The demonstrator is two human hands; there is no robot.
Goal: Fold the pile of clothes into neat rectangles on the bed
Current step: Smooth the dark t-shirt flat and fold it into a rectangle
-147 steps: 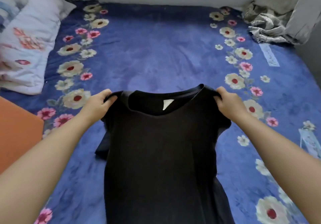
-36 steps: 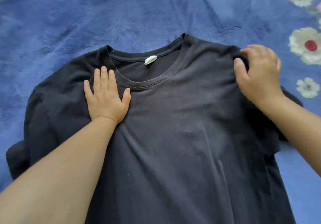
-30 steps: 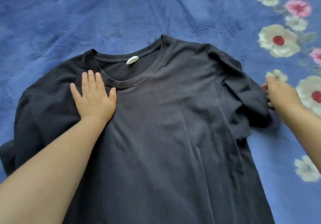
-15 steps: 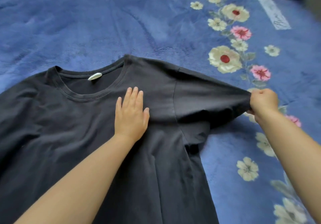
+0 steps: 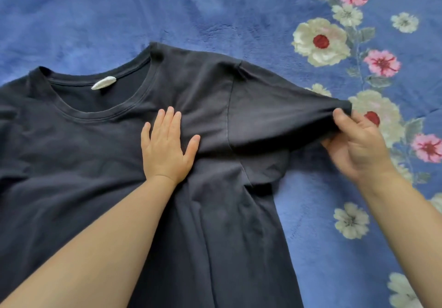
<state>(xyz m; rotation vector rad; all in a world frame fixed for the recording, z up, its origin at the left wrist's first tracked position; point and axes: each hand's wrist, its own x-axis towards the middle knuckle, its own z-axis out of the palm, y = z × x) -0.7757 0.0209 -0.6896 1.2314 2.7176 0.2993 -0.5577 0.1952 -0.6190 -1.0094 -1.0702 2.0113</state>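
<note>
Item: black T-shirt (image 5: 95,164), lying front-up on the blue flowered blanket (image 5: 167,8), neck hole toward the top of the view, white label (image 5: 103,83) showing inside the back of the collar. The body of the shirt runs down and off the lower edge of the picture; its left part is cut off by the frame

Your left hand (image 5: 167,149): flat on the shirt, palm down, just below and to the right of the collar. Fingers are straight and close together, thumb spread out to the right, nothing gripped. Your forearm crosses the shirt from the lower left corner up to the hand

Your right hand (image 5: 354,145): at the end of the shirt's right sleeve (image 5: 275,116), well to the right of the collar. Thumb lies on top of the sleeve hem and the fingers curl under it, pinching the cloth. The sleeve is drawn out taut and raised off the blanket, a shadow beneath it. Your right forearm comes in from the lower right

Beside the sleeve: a row of cream and pink printed flowers (image 5: 320,41) on the blanket
</note>
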